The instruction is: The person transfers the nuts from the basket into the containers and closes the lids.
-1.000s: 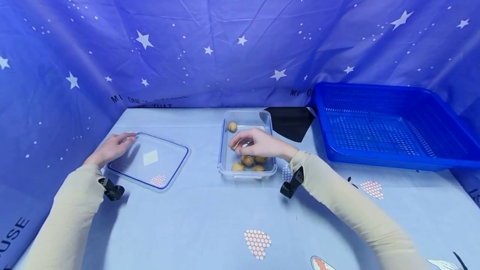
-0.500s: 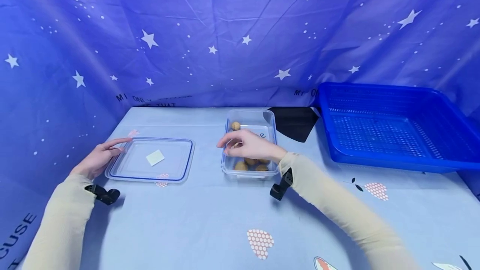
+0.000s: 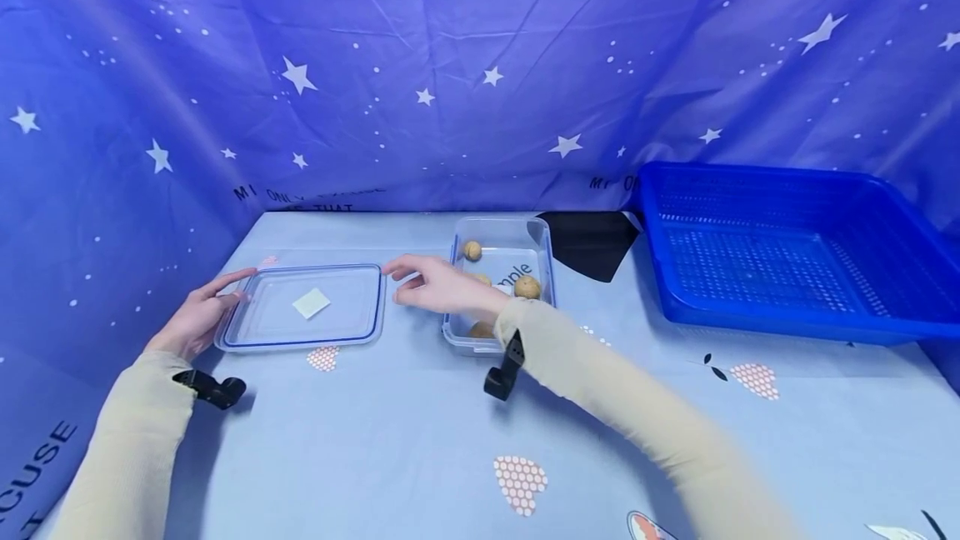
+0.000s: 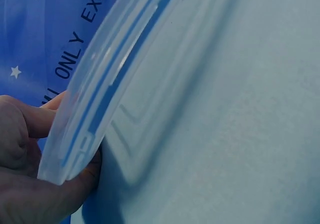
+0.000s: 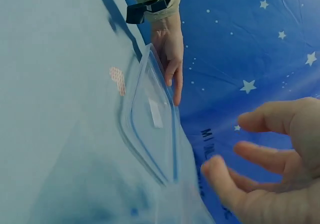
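Observation:
My left hand (image 3: 193, 319) pinches the left end of a clear, blue-edged plastic lid (image 3: 273, 323). In the left wrist view the lid (image 4: 107, 79) is tilted above the cloth and casts a shadow, with my thumb and fingers on opposite faces of its corner. My right hand (image 3: 442, 286), fingers parted and slightly bent, holds nothing and hovers close to the lid's right edge; whether it touches is unclear. Beneath my right wrist stands a clear container (image 3: 501, 227) with several walnuts (image 3: 527, 287), partly hidden by the hand and sleeve.
A large blue basket (image 3: 795, 325) stands on the right of the table. A pale square label (image 3: 311, 302) shows at the lid. A blue starry curtain (image 3: 480, 132) hangs behind the table. Light blue cloth (image 3: 375, 440) covers the tabletop.
My right hand has moved left from over the walnut container to the lid's right side. The lid has turned straighter, and its right end sits slightly farther back. My left hand stays at its left end.

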`<state>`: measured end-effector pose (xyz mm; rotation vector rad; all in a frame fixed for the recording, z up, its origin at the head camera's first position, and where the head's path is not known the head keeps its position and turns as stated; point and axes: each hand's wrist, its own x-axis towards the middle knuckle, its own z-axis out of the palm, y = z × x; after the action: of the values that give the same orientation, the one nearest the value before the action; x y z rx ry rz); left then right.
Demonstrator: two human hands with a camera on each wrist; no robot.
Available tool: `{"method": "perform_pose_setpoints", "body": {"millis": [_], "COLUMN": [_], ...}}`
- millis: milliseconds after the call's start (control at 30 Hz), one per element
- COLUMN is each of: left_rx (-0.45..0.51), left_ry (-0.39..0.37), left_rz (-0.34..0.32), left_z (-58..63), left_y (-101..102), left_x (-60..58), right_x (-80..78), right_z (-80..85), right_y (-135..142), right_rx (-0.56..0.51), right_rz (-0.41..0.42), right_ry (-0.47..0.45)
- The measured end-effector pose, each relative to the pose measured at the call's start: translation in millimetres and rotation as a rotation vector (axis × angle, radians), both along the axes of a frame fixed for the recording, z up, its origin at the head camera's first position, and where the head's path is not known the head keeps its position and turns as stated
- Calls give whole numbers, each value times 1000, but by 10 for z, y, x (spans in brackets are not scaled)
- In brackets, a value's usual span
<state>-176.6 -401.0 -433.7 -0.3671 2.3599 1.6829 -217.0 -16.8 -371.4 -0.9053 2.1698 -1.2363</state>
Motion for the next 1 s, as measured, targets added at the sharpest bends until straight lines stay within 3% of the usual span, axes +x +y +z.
{"method": "perform_pose_setpoints", "body": {"millis": [167,300,467,733,1000], "left_rx": [3,6,13,85,242], "left_ry": [13,29,32,36,163], "left_rz": [10,24,73,70,6], "left_z": [-12,-36,-45,-69,-111], "left_y": [12,44,55,27,135], "left_x": [11,28,43,70,97], "right_x": [-58,-117,-155,-149,-134], "right_z": [-76,-188,-238,-257,-229], "right_y": [-240,-334,-378,-396,-355], "right_rx": [42,5,-45,-131,-219], "right_rz": [-54,-96,-110,-122,-265], "right_ry": [-159,-330,-425,-433,-218]}}
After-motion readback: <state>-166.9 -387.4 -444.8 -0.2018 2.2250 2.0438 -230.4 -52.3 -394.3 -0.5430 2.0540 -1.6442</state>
